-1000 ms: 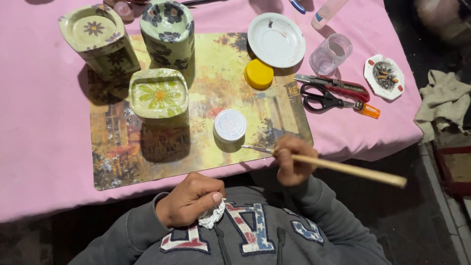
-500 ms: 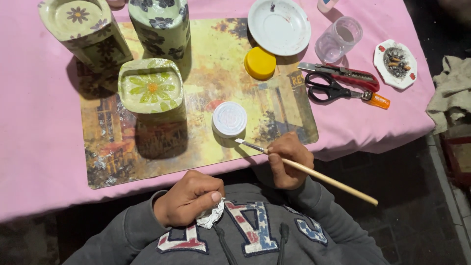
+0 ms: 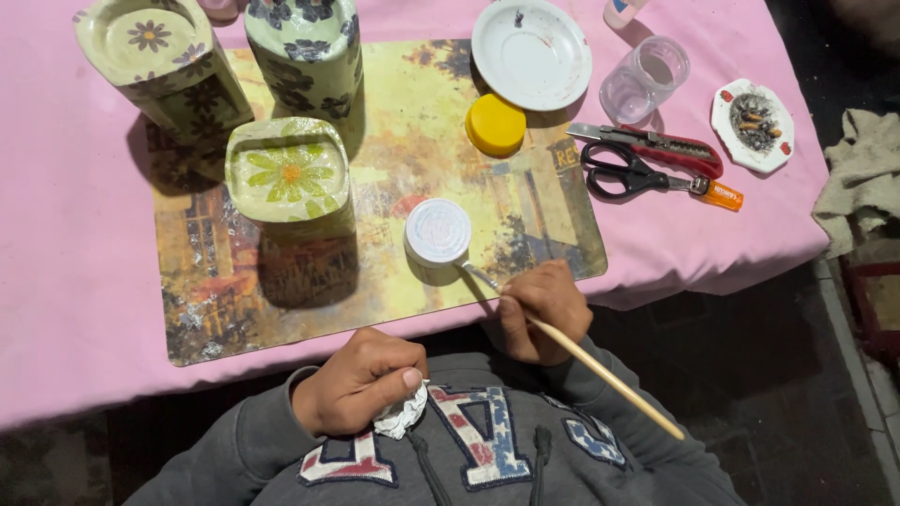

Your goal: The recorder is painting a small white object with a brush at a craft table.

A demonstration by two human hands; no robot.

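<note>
Pink-covered tabletop is filling most of the view, with a printed yellow-brown placemat lying on it. Three decorated flower-pattern containers are standing on the mat's left part: one at far left overlapping the mat edge, a tall one at top, and a shorter one with a daisy top in front of them. White saucer is sitting at the mat's upper right corner, yellow lid just below it. Clear plastic cup is lying tilted on the pink cloth right of the saucer. Black-handled scissors and a red utility knife are lying side by side, touching, right of the mat; small ashtray is sitting further right, near the edge. Grey rag is lying off the tabletop at right.

Right hand is hovering over the near edge of the mat, fingers clamped on a wooden paintbrush, handle pointing back toward the person's right, bristle end touching the small white round jar near the middle of the mat. Left hand is resting against the grey sweatshirt, well apart from the mat, fingers curled shut around a crumpled white tissue.
</note>
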